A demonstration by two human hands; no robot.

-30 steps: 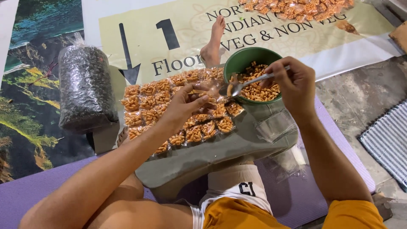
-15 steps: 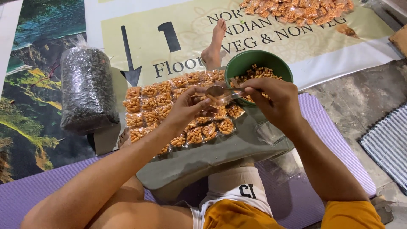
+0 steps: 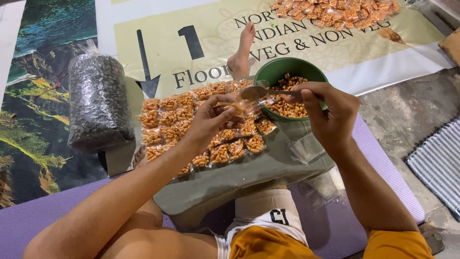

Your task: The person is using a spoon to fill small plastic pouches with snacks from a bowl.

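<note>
Head view: spoon roughly level, bowl end leftward toward pouch.

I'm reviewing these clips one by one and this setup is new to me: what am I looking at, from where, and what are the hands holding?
One camera, worn on a person's head, looks down at their own bare hands. The left hand pinches a small clear packet with orange snack pieces in it. The right hand holds a metal spoon beside a green bowl of the same snack. Rows of filled packets lie on a grey board across the lap. A big dark bag stands to the left.
</note>
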